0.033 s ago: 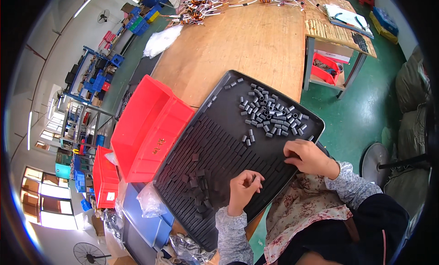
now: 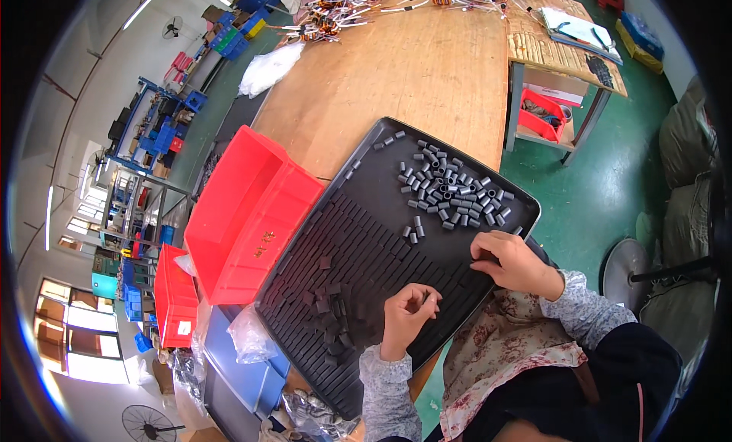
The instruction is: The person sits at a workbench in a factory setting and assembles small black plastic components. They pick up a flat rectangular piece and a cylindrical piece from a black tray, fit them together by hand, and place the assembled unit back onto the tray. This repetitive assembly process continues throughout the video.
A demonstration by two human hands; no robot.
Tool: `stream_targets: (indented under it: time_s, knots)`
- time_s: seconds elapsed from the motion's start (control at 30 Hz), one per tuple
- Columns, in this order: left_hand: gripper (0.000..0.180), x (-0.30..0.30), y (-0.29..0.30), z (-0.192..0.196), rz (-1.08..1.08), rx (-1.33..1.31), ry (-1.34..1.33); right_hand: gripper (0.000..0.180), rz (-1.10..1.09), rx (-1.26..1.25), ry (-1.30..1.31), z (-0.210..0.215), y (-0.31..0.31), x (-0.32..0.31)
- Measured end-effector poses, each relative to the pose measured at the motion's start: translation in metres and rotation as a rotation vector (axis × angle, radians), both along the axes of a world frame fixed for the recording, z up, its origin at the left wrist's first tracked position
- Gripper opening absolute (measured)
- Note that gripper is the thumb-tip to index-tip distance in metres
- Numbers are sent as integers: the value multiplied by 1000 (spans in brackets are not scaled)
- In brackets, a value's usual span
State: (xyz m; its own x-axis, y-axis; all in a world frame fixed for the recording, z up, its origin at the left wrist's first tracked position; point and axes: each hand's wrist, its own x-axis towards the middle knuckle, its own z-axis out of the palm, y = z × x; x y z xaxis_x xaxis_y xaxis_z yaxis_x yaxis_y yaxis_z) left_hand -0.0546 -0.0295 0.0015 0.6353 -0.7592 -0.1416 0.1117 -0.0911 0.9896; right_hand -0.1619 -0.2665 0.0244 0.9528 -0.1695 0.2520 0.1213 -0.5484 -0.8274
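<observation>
A large black tray (image 2: 366,163) lies at an angle before me. Short dark-grey tubes (image 2: 450,190) are heaped in its far right part. Thin black strips (image 2: 358,236) lie in close rows over the middle and near left, with a loose pile of small black blocks (image 2: 329,312) on top. My left hand (image 2: 408,312) is curled above the near edge, thumb and fingers together; a small dark bit shows between them, too small to name. My right hand (image 2: 515,263) hovers over the tray's right side, just below the tubes, fingers pinched; what they hold, if anything, is hidden.
A red bin (image 2: 252,221) stands against the tray's left side, with another red bin (image 2: 174,297) and a blue container (image 2: 248,366) beyond. Wired coils (image 2: 328,15) lie at the wooden table's (image 2: 404,68) far end. A round-based stand (image 2: 625,270) is on the right.
My right hand has shifted very slightly to the left. The left hand and the parts in the tray look the same.
</observation>
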Motion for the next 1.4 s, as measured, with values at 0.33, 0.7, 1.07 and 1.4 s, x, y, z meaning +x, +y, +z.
stream_targets:
  time_s: [0.33,0.7,1.07,1.4]
  knots:
    - [21,-7,-6,-7,7,13,72,8,168,863,37,-10,42,20]
    - [24,-8,-4,-6,19,-8,157,14,260,175,-163,-8,34,25]
    - [27,52,43,18,562,249,-842,8,-171,214,17,-13,30,45]
    - [45,87,93,-20,624,786,-918,19,-28,-254,-152,-35,27,56]
